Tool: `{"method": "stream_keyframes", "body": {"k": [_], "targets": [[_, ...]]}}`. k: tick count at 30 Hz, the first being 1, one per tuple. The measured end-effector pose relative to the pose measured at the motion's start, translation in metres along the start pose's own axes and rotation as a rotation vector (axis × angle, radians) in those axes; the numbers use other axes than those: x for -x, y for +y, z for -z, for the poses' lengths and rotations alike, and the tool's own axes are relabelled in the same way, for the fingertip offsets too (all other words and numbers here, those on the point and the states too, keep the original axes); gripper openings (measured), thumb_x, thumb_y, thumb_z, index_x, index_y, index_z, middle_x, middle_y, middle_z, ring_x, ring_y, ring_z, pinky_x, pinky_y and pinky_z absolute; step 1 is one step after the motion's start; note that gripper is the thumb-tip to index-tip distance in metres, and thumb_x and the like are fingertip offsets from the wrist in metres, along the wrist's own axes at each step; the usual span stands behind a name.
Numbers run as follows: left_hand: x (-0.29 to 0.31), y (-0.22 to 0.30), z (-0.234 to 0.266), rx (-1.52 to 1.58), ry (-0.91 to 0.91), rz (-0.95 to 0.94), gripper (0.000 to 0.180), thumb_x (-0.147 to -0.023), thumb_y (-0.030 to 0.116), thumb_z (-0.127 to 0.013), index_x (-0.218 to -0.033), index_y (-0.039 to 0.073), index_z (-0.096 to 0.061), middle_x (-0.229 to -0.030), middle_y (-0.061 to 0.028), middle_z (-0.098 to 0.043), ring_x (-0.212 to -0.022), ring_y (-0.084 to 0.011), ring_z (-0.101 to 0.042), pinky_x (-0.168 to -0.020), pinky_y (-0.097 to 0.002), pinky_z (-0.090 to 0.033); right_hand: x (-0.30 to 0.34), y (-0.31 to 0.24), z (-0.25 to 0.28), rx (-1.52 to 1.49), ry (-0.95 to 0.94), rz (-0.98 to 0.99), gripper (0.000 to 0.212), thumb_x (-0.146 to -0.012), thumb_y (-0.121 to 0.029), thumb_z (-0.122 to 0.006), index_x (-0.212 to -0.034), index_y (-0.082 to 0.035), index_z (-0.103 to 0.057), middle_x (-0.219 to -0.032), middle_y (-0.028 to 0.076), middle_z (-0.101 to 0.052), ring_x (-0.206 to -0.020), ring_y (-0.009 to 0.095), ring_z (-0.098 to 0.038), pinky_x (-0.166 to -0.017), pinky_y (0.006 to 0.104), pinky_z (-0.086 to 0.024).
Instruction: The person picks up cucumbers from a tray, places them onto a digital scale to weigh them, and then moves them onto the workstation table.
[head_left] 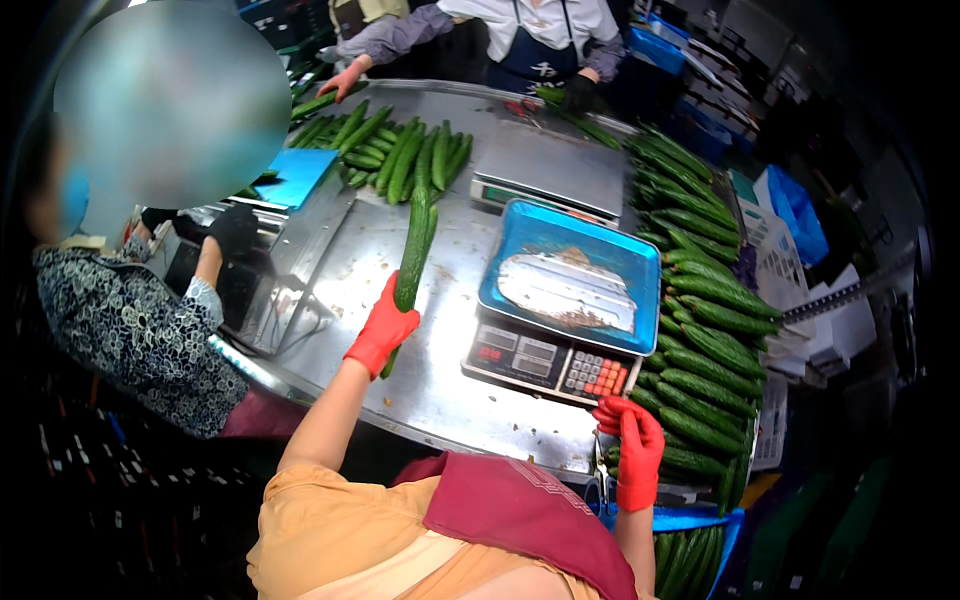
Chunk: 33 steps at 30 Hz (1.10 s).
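Note:
My left hand (382,328), in a red glove, is closed round long green cucumbers (416,250); at least two overlap there, one end showing below my fist. Their far ends reach toward a pile of cucumbers (405,155) on the metal table (455,375). My right hand (637,448), also red-gloved, is beside the front right corner of a digital scale (555,360). Its fingers are curled together, and whether anything is between them is hidden. Scissors (600,480) sit just left of that hand. The scale's blue tray (570,270) holds no cucumber, only wet dirt.
Cucumbers (710,350) line the table's right side. A second scale (550,165) stands behind mine. Across the table, a co-worker (550,45) reaches to cucumbers with both hands. Another co-worker (130,330) is at the left, near a blue tray (300,175). White crates (780,260) stand at right.

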<state>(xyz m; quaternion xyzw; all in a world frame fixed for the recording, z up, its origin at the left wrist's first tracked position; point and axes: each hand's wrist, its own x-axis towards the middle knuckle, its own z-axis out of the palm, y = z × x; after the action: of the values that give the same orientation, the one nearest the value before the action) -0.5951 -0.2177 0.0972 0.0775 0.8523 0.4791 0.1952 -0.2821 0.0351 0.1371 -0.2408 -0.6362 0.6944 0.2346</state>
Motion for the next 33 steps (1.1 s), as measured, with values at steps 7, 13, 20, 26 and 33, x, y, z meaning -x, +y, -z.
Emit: {"method": "stream_keyframes", "body": {"k": [7,13,20,26,33], "targets": [[-0.038,-0.038,0.016,-0.852,0.264,0.064,0.096,-0.075,0.044,-0.072,-0.149,0.015,-0.019,-0.108,-0.0213,-0.058,-0.098,-0.0368,-0.058,-0.081,-0.0451,-0.047,0.000,0.016,-0.014,0.007,-0.043,-0.079,0.026,-0.099,-0.014,-0.046,-0.109,0.005,-0.060,-0.103,0.017,-0.067,-0.086,0.026,-0.069,-0.072,0.0317,-0.055],[-0.038,-0.060,0.008,-0.824,0.292,-0.007,0.094,-0.076,0.054,-0.066,-0.149,0.015,-0.021,-0.105,-0.0229,-0.058,-0.095,-0.0359,-0.059,-0.080,-0.0455,-0.046,0.002,0.024,-0.029,0.030,-0.098,-0.132,0.027,-0.099,-0.014,-0.046,-0.110,0.005,-0.060,-0.104,0.018,-0.067,-0.088,0.026,-0.068,-0.073,0.0322,-0.055],[-0.059,-0.082,0.049,0.272,0.144,0.046,0.068,-0.092,0.054,-0.046,-0.135,0.002,-0.047,-0.131,-0.0165,-0.055,-0.121,-0.0243,-0.051,-0.101,-0.0313,-0.036,0.004,0.029,-0.044,0.012,-0.172,-0.244,0.026,-0.099,-0.011,-0.046,-0.112,0.007,-0.060,-0.104,0.018,-0.067,-0.092,0.025,-0.067,-0.079,0.0321,-0.054],[-0.049,-0.061,0.035,-0.324,0.167,0.019,0.068,-0.091,0.054,-0.047,-0.134,0.001,-0.046,-0.132,-0.0257,-0.049,-0.120,-0.0387,-0.050,-0.098,-0.0402,-0.040,0.002,0.036,-0.053,0.004,-0.230,-0.329,0.027,-0.099,-0.013,-0.046,-0.114,0.005,-0.060,-0.107,0.016,-0.067,-0.095,0.022,-0.066,-0.081,0.0305,-0.052],[-0.047,-0.080,0.015,-0.379,0.418,-0.172,0.058,-0.088,0.045,-0.057,-0.127,0.003,-0.053,-0.133,-0.0246,-0.049,-0.126,-0.0396,-0.042,-0.104,-0.0447,-0.034,0.003,0.040,-0.053,0.025,-0.241,-0.344,0.027,-0.099,-0.013,-0.046,-0.113,0.006,-0.060,-0.106,0.016,-0.067,-0.094,0.024,-0.067,-0.081,0.0317,-0.052]]}}
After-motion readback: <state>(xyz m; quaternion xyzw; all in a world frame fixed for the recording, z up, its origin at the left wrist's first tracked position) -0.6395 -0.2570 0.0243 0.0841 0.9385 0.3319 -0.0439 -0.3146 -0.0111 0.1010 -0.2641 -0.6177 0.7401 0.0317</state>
